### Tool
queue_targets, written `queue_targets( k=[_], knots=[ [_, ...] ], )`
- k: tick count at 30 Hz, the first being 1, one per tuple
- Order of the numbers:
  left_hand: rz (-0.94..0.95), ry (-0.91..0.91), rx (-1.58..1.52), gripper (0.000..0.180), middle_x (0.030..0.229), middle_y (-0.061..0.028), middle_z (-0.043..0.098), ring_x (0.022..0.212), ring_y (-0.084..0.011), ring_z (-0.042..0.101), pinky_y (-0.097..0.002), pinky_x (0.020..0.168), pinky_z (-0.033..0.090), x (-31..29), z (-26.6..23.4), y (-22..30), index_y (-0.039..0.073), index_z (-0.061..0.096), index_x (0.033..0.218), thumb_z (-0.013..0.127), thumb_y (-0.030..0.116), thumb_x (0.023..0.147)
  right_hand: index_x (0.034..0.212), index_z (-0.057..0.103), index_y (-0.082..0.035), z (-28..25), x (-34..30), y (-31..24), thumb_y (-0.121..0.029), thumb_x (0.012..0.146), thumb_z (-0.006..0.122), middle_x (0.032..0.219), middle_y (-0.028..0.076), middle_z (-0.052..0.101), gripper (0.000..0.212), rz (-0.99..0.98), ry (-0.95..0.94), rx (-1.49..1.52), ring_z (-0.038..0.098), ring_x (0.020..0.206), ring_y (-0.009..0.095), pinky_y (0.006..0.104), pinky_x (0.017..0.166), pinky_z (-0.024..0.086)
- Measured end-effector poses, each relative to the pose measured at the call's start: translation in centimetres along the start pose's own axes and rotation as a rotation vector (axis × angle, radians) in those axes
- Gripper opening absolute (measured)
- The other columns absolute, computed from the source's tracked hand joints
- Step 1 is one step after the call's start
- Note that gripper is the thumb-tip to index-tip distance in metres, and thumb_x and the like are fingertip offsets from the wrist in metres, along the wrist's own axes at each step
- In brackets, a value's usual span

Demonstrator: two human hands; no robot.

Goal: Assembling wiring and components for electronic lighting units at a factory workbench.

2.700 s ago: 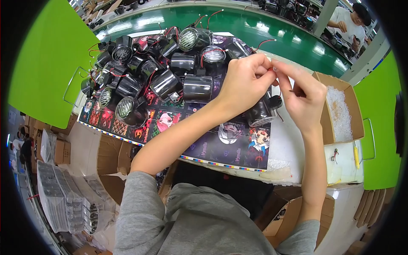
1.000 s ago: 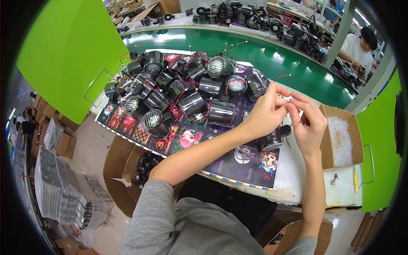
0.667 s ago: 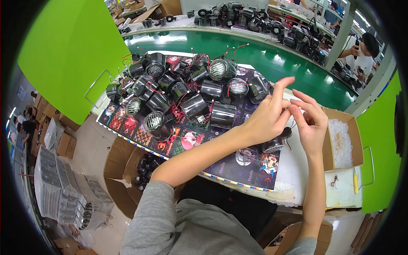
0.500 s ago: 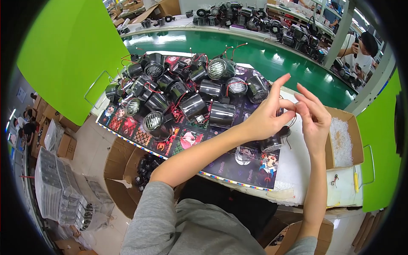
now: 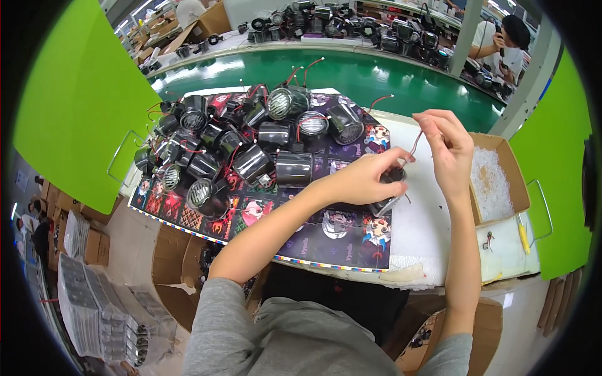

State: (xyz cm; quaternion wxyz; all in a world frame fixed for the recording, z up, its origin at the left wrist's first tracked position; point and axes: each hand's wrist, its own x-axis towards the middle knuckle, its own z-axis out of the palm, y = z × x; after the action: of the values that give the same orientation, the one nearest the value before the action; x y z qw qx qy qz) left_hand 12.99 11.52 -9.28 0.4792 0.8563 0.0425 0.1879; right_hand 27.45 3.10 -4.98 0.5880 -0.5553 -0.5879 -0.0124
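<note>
Blk cyl. unit (image 5: 384,207), one pc., lies at the R edge of the printed sheet, toward the R part of the tabletop (image 5: 423,232), betw. its near & far edges; partly hidden by fingers. L grip (image 5: 367,178) is closed round it, thumb on the near side, index on the far side. Thin reddish wire lead (image 5: 416,146) rises from beside the L index finger to the R grip (image 5: 453,147), which pinches its upper end betw. thumb & fingertips, raised above the tabletop.

Printed sheet (image 5: 301,241), dark w/ coloured cartoon figures, covers the L & middle of the tabletop, colour-barred border along the near edge. On its far L part: heap of blk cyl. units (image 5: 254,164), several w/ ribbed clear ends & red leads.

At the tabletop's R edge: open cardboard box (image 5: 515,169) w/ small translucent bits (image 5: 495,185). Nr the near R corner: small wired component (image 5: 488,240) &, to its R, yellow-handled tool (image 5: 524,238).

Past the far edge: green conveyor belt (image 5: 376,75); beyond it, more blk units (image 5: 326,25); far R, a co-worker (image 5: 508,56) w/ a dark tool in a raised hand.
</note>
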Motion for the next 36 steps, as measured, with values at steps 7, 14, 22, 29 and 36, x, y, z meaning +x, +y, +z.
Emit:
queue_targets(
  k=[7,14,22,29,36],
  knots=[
    [0.002,0.188,0.152,0.037,0.061,-0.0163,0.057,0.057,-0.0281,0.059,-0.0354,0.055,0.045,0.0,0.7,0.2,0.002,0.056,0.094,0.066,0.032,0.074,0.083,0.066,0.001,-0.1,0.1,0.6,-0.017,0.083,0.063,0.069,0.002,0.059,0.018,0.143,0.023,-0.006,0.046,0.058,0.006,0.0205,0.048,0.034],
    [-0.052,0.414,0.198,0.037,0.063,-0.008,0.048,0.057,-0.0186,0.049,-0.0309,0.055,0.041,-0.2,1.5,0.6,0.002,0.055,0.099,0.064,0.022,0.069,0.085,0.066,0.003,-0.1,0.2,0.5,-0.021,0.082,0.065,0.074,0.003,0.063,0.024,0.297,-0.218,0.253,0.053,0.066,0.006,0.0189,0.058,0.042],
    [-0.09,0.464,0.215,0.027,0.063,-0.0239,0.057,0.062,-0.04,0.058,-0.0467,0.061,0.045,-0.2,0.5,0.3,-0.002,0.055,0.098,0.049,0.016,0.078,0.089,0.067,-0.002,-0.2,-0.3,1.9,-0.012,0.08,0.062,0.087,0.002,0.063,0.014,0.283,-0.434,0.11,0.047,0.062,0.004,0.0196,0.051,0.035],
    [-0.051,0.461,0.184,0.026,0.065,-0.0243,0.057,0.064,-0.0403,0.057,-0.0463,0.06,0.044,-0.5,0.2,-0.2,-0.003,0.054,0.096,0.046,0.018,0.081,0.091,0.066,0.0,0.3,-0.6,1.4,0.006,0.07,0.044,0.087,0.006,0.061,0.031,0.229,-0.467,0.123,0.05,0.067,0.008,0.0213,0.055,0.036],
    [-0.042,0.416,0.011,0.025,0.067,-0.0231,0.057,0.065,-0.0382,0.058,-0.0419,0.058,0.044,-0.4,0.3,-1.1,-0.003,0.054,0.096,0.047,0.018,0.084,0.09,0.067,0.001,0.5,-0.9,1.1,0.007,0.069,0.043,0.086,0.005,0.06,0.033,0.239,-0.447,0.069,0.049,0.065,0.009,0.0216,0.056,0.036]
  ],
)
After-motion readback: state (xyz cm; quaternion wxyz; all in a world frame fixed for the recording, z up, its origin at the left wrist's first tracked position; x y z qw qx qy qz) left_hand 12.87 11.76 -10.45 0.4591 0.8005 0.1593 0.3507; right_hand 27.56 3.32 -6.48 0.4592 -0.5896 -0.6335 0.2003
